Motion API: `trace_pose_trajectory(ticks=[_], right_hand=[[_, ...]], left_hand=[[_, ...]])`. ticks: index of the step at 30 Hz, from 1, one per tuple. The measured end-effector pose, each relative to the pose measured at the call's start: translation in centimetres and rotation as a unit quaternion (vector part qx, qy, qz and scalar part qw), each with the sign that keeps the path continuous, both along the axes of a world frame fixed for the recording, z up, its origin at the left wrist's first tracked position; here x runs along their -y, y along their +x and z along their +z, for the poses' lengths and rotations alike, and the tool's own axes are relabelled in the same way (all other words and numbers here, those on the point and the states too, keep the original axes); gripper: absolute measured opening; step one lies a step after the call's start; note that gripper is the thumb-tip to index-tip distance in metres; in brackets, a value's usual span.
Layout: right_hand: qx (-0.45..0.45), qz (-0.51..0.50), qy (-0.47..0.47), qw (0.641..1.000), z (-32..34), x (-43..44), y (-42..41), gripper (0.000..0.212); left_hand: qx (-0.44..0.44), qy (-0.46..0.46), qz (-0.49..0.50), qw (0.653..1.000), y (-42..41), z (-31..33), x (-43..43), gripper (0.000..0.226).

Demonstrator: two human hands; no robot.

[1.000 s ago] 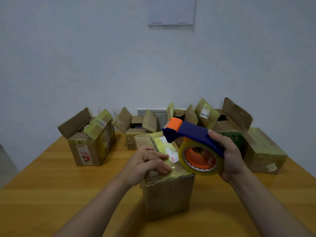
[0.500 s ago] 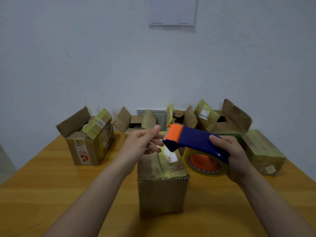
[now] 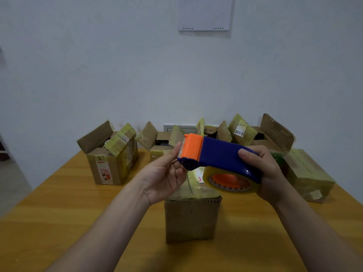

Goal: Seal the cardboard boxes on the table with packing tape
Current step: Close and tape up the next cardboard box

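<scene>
A closed cardboard box [image 3: 191, 218] with yellowish tape on its top stands on the wooden table [image 3: 59, 213] right in front of me. Above it my right hand [image 3: 269, 173] grips the blue handle of a tape dispenser [image 3: 220, 156], which has an orange cutter head and carries a roll of clear yellowish tape [image 3: 229, 183]. My left hand [image 3: 165, 173] is at the cutter end, thumb up against the orange head and fingers curled under the blade, pinching at the tape's loose end. The tape strip itself is hard to make out.
Several more boxes line the back of the table by the wall: an open one at the left [image 3: 112, 160], open ones in the middle [image 3: 157, 142] and back right [image 3: 275, 132], and a taped one at the right [image 3: 308, 173]. A paper sheet [image 3: 204, 14] hangs on the wall.
My left hand left the box top and rose to the dispenser's cutter end. My right hand lifted the dispenser higher and tilted it. The box's flaps now lie flat.
</scene>
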State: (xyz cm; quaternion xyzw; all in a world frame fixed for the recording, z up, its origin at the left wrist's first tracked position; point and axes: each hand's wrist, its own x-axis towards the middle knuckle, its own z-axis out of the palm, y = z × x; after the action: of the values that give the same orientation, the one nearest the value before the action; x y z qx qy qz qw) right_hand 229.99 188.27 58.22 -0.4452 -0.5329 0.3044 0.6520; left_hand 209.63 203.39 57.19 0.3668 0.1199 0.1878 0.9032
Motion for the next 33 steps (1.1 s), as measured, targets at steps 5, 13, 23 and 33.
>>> trace_pose_trajectory(ticks=[5,13,23,33], right_hand=[[-0.019,0.024,-0.003,1.000,0.4,-0.6,-0.4,0.028],[-0.018,0.024,-0.030,0.999,0.5,-1.0,0.0,0.034],[0.036,0.006,-0.105,0.994,0.5,-0.7,0.3,0.027],[0.050,0.019,-0.146,0.988,0.8,2.2,2.3,0.036]], left_hand=[[0.057,-0.050,-0.010,0.997,-0.3,-0.8,0.3,0.027],[0.010,0.001,-0.008,1.000,-1.4,-0.5,-0.6,0.039],[-0.177,0.317,0.161,0.918,-2.1,-0.6,-0.1,0.035],[-0.175,0.316,0.211,0.908,-4.0,-1.8,1.2,0.029]])
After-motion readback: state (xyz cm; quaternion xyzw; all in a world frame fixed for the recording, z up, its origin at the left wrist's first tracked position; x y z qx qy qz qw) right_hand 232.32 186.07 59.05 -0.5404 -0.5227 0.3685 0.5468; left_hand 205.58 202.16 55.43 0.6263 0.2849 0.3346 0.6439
